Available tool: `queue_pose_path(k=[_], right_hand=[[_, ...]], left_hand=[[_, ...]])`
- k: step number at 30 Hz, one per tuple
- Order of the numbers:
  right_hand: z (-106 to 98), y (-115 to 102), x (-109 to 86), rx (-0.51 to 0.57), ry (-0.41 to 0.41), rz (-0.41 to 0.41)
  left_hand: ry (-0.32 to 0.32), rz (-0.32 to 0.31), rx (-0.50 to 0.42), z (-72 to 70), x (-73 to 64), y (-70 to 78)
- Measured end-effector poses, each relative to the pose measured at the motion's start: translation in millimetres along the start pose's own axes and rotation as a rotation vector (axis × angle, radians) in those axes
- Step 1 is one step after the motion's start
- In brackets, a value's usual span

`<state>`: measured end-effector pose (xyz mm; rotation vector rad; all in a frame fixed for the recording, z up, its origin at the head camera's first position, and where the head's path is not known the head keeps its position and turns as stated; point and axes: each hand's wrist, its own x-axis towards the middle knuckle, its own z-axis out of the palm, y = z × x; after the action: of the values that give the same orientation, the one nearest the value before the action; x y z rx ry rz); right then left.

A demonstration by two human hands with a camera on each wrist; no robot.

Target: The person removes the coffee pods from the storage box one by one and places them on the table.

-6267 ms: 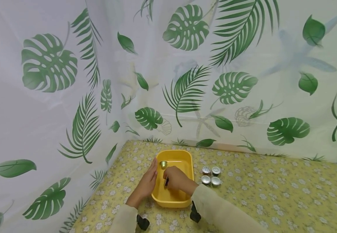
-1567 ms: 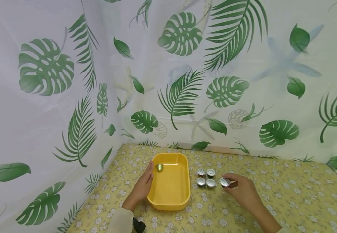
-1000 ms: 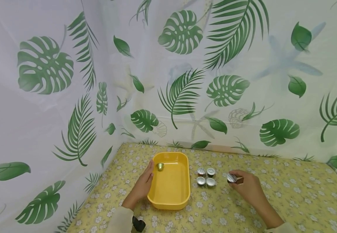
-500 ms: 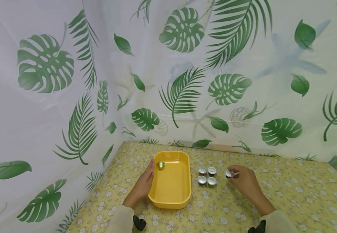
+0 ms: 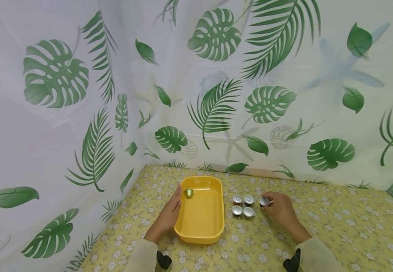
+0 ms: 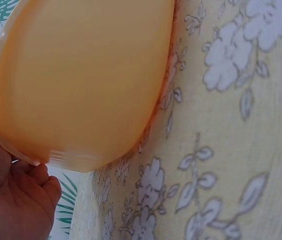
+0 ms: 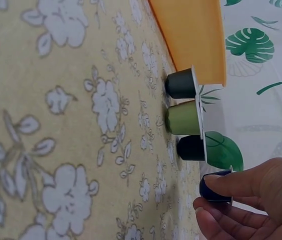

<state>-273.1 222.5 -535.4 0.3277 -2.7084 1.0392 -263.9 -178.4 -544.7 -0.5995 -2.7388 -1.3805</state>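
Observation:
My right hand (image 5: 279, 207) pinches a coffee capsule (image 5: 264, 201) between thumb and fingers, foil lid facing up. In the right wrist view this capsule (image 7: 216, 186) has a dark blue body; it is just right of several lidded capsules (image 5: 243, 206) grouped on the table. Of these, a green capsule (image 7: 183, 118) stands between two dark ones. My left hand (image 5: 169, 213) rests along the left outer wall of a yellow tray (image 5: 200, 239), fingers near its rim. Inside, near the back left corner, lies a single green-gold capsule (image 5: 189, 193).
A yellow flowered cloth (image 5: 339, 230) covers the table. White curtains with green leaf prints (image 5: 217, 109) hang behind and at the left. The capsule group stands close to the tray's right side.
My right hand has come out of the tray, taken a capsule at the right, and lately moved it left toward the group. My left hand has stayed against the tray.

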Motion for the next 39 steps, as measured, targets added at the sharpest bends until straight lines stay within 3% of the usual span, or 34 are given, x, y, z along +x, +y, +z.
queue_pose_path(k=[16, 33, 39], right_hand=[[14, 8, 13.2, -0.061, -0.025, -0.013], [18, 12, 14.3, -0.086, -0.020, 0.036], [19, 16, 13.1, -0.074, -0.032, 0.058]], left_hand=[[0.006, 0.005, 0.015, -1.7, 2.7, -1.5], [0.000, 0.027, 0.055, 0.0, 3.4, -3.2], [-0.002, 0.008, 0.042, -0.7, 1.5, -0.8]])
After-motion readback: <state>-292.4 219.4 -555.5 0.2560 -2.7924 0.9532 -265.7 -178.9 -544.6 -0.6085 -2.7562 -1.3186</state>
